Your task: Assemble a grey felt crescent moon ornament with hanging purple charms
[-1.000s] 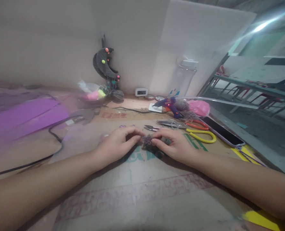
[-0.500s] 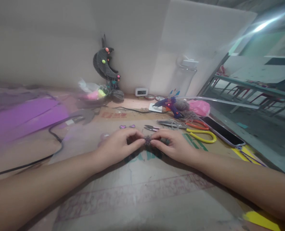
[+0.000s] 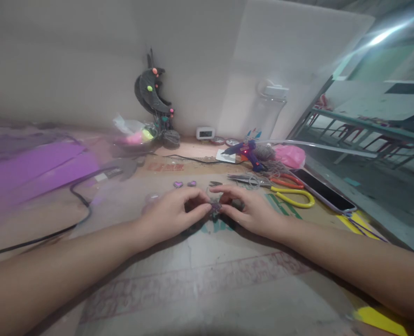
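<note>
My left hand (image 3: 174,212) and my right hand (image 3: 251,207) meet at the middle of a cardboard-covered table (image 3: 207,280). Both pinch a small dark purplish craft piece (image 3: 215,206) between their fingertips, just above the cardboard. The piece is mostly covered by my fingers and its shape is unclear. Two small purple heart shapes (image 3: 184,184) lie just beyond my left hand. Small snips (image 3: 216,184) lie behind my right fingers.
Yellow-handled scissors (image 3: 291,198) and orange-handled pliers (image 3: 284,182) lie right of my right hand. A phone (image 3: 324,190), blue glue gun (image 3: 245,151), twine and pink bag sit farther back. A black cable (image 3: 77,196) runs left. A dark crescent ornament (image 3: 151,93) leans on the wall.
My fingertips have drawn closer together over the dark piece, hiding more of it. My right fingers have lifted slightly and shifted back toward the snips.
</note>
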`<act>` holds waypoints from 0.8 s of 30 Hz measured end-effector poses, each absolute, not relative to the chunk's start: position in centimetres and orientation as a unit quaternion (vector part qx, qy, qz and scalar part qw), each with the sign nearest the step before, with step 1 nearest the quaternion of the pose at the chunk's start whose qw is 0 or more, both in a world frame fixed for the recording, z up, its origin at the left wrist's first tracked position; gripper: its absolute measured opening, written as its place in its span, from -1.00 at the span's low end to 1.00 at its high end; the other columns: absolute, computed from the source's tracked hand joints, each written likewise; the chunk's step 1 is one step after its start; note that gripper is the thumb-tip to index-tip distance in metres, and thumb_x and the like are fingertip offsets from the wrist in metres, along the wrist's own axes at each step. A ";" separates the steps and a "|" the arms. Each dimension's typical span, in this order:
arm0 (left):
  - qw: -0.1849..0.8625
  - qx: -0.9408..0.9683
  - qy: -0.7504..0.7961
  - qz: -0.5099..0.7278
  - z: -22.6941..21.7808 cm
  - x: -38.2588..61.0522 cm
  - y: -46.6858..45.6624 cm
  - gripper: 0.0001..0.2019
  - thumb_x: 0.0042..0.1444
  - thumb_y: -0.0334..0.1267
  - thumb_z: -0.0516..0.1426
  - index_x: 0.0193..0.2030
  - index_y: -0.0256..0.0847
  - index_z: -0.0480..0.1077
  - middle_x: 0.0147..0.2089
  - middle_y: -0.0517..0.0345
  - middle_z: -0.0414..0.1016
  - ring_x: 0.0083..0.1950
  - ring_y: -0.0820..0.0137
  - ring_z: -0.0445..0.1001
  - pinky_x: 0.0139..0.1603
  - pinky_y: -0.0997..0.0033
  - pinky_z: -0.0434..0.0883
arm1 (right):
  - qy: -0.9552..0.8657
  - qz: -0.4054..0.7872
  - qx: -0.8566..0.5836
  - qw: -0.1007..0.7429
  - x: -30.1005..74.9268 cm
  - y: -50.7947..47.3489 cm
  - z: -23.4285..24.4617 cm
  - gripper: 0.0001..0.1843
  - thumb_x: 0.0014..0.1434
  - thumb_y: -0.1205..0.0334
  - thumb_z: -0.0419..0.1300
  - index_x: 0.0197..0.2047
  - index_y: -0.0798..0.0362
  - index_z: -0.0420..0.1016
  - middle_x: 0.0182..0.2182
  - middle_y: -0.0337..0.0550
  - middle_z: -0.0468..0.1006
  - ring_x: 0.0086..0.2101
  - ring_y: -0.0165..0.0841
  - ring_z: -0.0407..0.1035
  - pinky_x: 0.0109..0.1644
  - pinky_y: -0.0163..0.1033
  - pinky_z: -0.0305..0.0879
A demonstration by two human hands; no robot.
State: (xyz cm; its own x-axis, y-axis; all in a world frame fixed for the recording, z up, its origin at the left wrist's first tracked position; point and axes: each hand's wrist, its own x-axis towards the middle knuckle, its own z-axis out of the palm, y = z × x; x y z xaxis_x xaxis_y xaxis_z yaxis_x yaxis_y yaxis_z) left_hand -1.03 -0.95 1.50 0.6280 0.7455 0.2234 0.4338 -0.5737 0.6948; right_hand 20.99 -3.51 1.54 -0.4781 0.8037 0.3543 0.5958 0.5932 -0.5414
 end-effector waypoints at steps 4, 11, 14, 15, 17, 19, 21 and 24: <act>0.299 0.853 0.345 0.254 1.3 -1.1 -0.9 -0.81 0.25 -0.15 0.07 -0.24 -0.14 0.48 -0.26 0.22 0.58 -0.23 0.36 0.49 -0.20 0.39 0.34 | -0.863 0.146 -0.382 0.297 21.1 -3.4 1.5 -0.85 0.25 0.32 0.15 -0.17 0.04 0.56 -0.30 -0.14 0.64 -0.28 -0.36 0.49 -0.16 -0.26 0.38; 0.303 0.857 0.335 0.249 1.2 -1.1 -0.8 -0.81 0.25 -0.15 0.07 -0.24 -0.13 0.48 -0.24 0.19 0.58 -0.20 0.33 0.49 -0.18 0.37 0.34 | -0.837 0.166 -0.415 0.316 21.0 -3.7 1.6 -0.94 0.20 0.34 0.20 -0.22 0.05 0.47 -0.36 -0.20 0.59 -0.36 -0.41 0.47 -0.25 -0.32 0.38; 0.305 0.857 0.331 0.253 1.1 -1.1 -0.8 -0.81 0.24 -0.16 0.08 -0.24 -0.13 0.49 -0.23 0.19 0.59 -0.20 0.33 0.49 -0.18 0.37 0.35 | -0.832 0.171 -0.418 0.323 21.0 -3.8 1.6 -0.77 0.21 0.34 0.18 -0.04 0.05 0.43 -0.34 -0.19 0.60 -0.34 -0.39 0.49 -0.21 -0.29 0.40; 0.306 0.856 0.330 0.254 1.1 -1.1 -0.8 -0.81 0.24 -0.16 0.08 -0.24 -0.13 0.49 -0.23 0.19 0.59 -0.21 0.33 0.49 -0.19 0.37 0.35 | -0.838 0.168 -0.411 0.318 21.0 -3.7 1.6 -0.76 0.22 0.34 0.17 -0.03 0.04 0.44 -0.33 -0.18 0.61 -0.32 -0.38 0.50 -0.18 -0.28 0.40; 0.305 0.857 0.330 0.253 1.1 -1.1 -0.8 -0.82 0.23 -0.16 0.08 -0.24 -0.13 0.49 -0.24 0.20 0.59 -0.21 0.34 0.49 -0.20 0.38 0.35 | -0.853 0.156 -0.391 0.309 21.1 -3.7 1.6 -0.83 0.24 0.33 0.16 -0.10 0.03 0.50 -0.29 -0.15 0.63 -0.28 -0.36 0.50 -0.15 -0.26 0.40; 0.303 0.858 0.330 0.252 1.1 -1.1 -0.8 -0.82 0.24 -0.16 0.08 -0.24 -0.13 0.48 -0.25 0.21 0.58 -0.22 0.34 0.49 -0.20 0.39 0.34 | -0.861 0.148 -0.378 0.307 21.1 -3.6 1.6 -0.86 0.26 0.31 0.14 -0.19 0.03 0.54 -0.29 -0.14 0.64 -0.27 -0.36 0.50 -0.14 -0.26 0.40; 0.300 0.859 0.329 0.251 1.2 -1.1 -0.8 -0.82 0.25 -0.17 0.07 -0.24 -0.13 0.48 -0.25 0.21 0.58 -0.21 0.35 0.49 -0.20 0.39 0.34 | -0.858 0.149 -0.382 0.309 21.1 -3.7 1.7 -0.86 0.26 0.32 0.13 -0.19 0.04 0.53 -0.30 -0.14 0.63 -0.29 -0.36 0.49 -0.16 -0.26 0.40; 0.296 0.860 0.333 0.249 1.2 -1.1 -0.8 -0.81 0.25 -0.16 0.07 -0.24 -0.13 0.49 -0.24 0.19 0.59 -0.21 0.34 0.49 -0.19 0.38 0.35 | -0.842 0.153 -0.406 0.321 21.0 -3.7 1.7 -0.88 0.23 0.31 0.15 -0.16 0.03 0.48 -0.30 -0.15 0.61 -0.31 -0.37 0.48 -0.20 -0.27 0.39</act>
State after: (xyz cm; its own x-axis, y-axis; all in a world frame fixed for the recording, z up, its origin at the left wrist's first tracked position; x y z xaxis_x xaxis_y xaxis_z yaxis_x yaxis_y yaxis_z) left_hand -1.11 -0.79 1.22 0.6547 0.7195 0.2317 0.4252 -0.6039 0.6741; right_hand 21.04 -3.74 1.66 -0.4648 0.7821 0.4152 0.5854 0.6232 -0.5186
